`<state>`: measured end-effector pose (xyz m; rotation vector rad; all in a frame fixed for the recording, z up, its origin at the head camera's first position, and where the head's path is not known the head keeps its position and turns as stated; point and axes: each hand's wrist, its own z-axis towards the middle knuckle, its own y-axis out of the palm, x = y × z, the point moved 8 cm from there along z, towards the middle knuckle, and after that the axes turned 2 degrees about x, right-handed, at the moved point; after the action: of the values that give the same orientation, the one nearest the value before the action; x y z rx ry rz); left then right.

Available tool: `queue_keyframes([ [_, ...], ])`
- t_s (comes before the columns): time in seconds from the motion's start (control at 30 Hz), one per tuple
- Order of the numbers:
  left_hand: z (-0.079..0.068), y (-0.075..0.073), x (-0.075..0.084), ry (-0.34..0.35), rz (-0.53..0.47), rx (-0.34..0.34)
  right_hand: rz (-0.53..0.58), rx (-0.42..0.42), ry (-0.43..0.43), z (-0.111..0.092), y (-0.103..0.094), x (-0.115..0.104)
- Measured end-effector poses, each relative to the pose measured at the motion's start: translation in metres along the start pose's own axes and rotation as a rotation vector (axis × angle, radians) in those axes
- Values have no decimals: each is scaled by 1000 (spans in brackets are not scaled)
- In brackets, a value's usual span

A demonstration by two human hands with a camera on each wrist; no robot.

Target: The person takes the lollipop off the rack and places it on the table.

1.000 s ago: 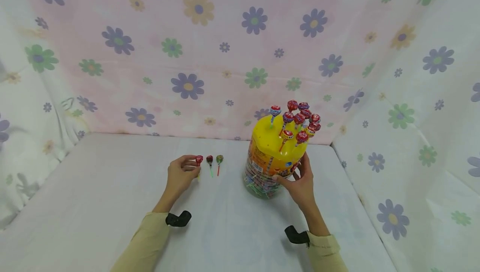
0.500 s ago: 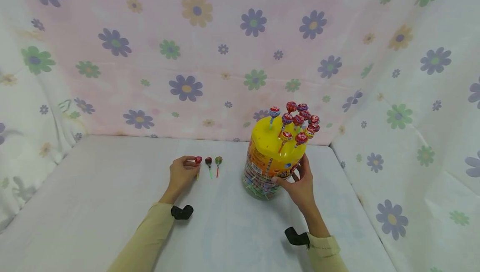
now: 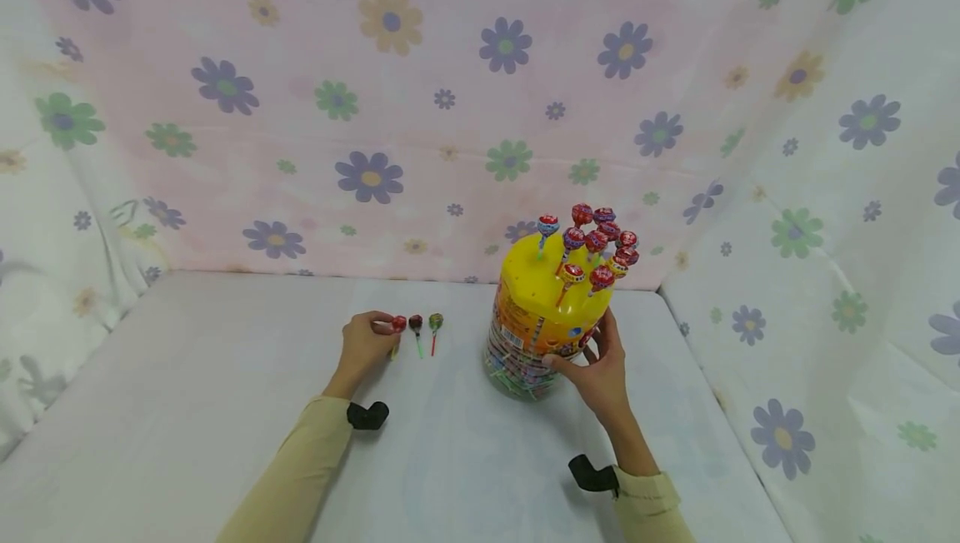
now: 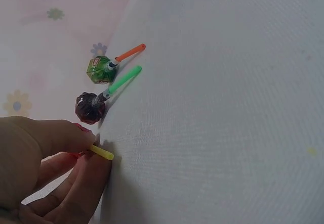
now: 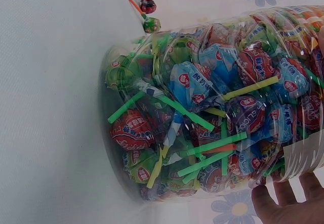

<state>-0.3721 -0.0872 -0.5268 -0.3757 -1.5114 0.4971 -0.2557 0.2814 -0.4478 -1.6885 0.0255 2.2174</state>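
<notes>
My left hand [image 3: 369, 343] pinches a red-wrapped lollipop [image 3: 398, 323] low at the table; its yellow stick [image 4: 103, 152] pokes out between thumb and fingers in the left wrist view. Beside it lie a dark-wrapped lollipop [image 3: 416, 324] with a green stick and a green-wrapped lollipop [image 3: 436, 323] with a red-orange stick, heads toward the back. My right hand [image 3: 598, 372] grips the side of a big clear jar [image 5: 167, 123] full of wrapped lollipops. Several lollipops stand upright in its yellow lid [image 3: 525, 276], mostly toward the right and back.
The white-covered table [image 3: 450, 460] reaches back to a flowered curtain [image 3: 420, 110], which also hangs at both sides. A black wrist camera [image 3: 367, 415] sits on the left sleeve, another camera [image 3: 592, 474] on the right.
The red lollipop's head has tilted slightly to the right in my left hand, near the dark one. My left forearm has shifted a little forward. The right hand and jar hold their place.
</notes>
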Motion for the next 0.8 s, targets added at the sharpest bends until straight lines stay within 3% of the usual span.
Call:
queue_keyframes([
  [0.23,-1,-1,2,2,33,11,-1,-2,-9,0,0,0],
  [0.53,-11,-5,3,-16,46,-27,-1,-3,-4,-1,1,0],
  [0.8,-23,-6,15,-13,-41,-106,10,-3,-7,-2,1,-1],
])
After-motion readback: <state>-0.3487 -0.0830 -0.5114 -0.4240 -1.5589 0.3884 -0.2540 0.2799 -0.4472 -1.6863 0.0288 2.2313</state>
